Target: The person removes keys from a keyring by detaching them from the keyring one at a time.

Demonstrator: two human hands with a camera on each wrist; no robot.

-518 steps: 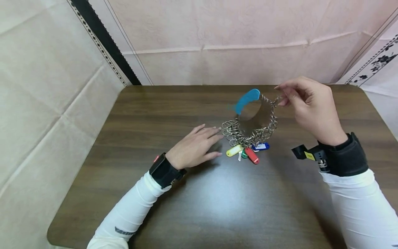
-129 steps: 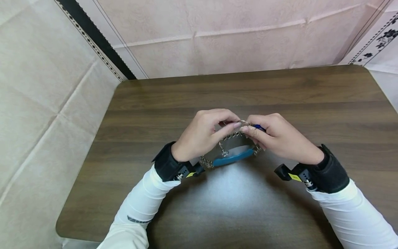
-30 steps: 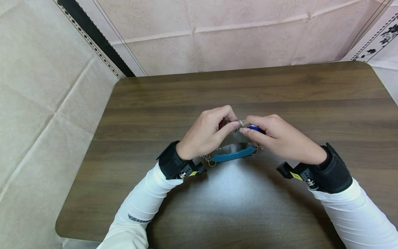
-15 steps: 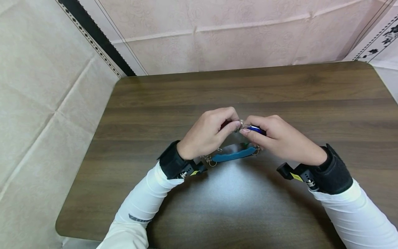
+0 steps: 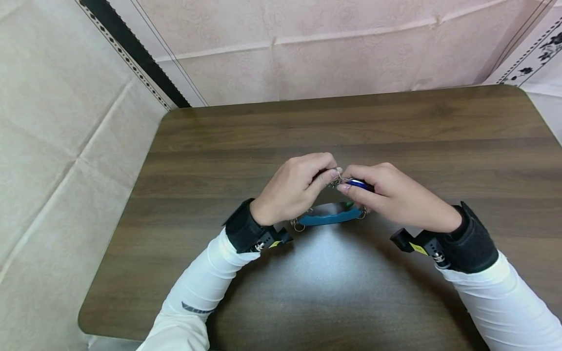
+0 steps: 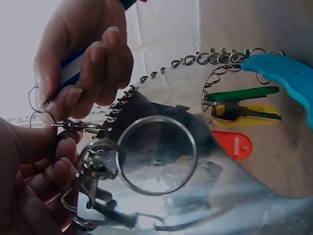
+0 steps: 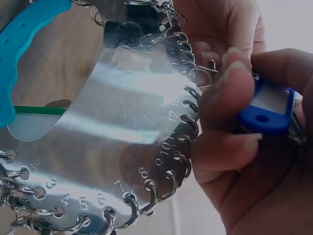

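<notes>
- Near edge of the table [image 5: 333, 312]: two white sleeves reach in, the left sleeve [image 5: 184, 292] bearing a slanted dark mark without readable letters.
- Farther in, black wristbands, left [image 5: 239, 226] and right [image 5: 467, 243]; the yellow labels beside them are too small to read.
- Mid-table, well in from every corner: the key holder's blue handle [image 5: 331, 217], nearer the person than both hands. I cannot tell whether the holder touches the tabletop.
- Its shiny metal plate [image 7: 132, 103] has numbers along the curved edge; 2 to 12 can be read, higher ones blur. Metal clips [image 7: 134, 210] run through the holes there.
- Past the plate's cut-out, in the left wrist view: a green tag [image 6: 244, 94], a yellow tag [image 6: 266, 108] with a key [image 6: 254, 116] across it, and a red tag [image 6: 234, 143] with a pale label.
- Left hand [image 5: 296, 187]: thumb and forefinger pinch a small ring [image 6: 46, 110].
- Right hand [image 5: 384, 192]: curled fingers grip a blue tag [image 7: 271, 112]; no writing shows on its pale label.
- Beyond the far edge, pale cloth [image 5: 333, 53]; black flowers are printed near the far right corner.
</notes>
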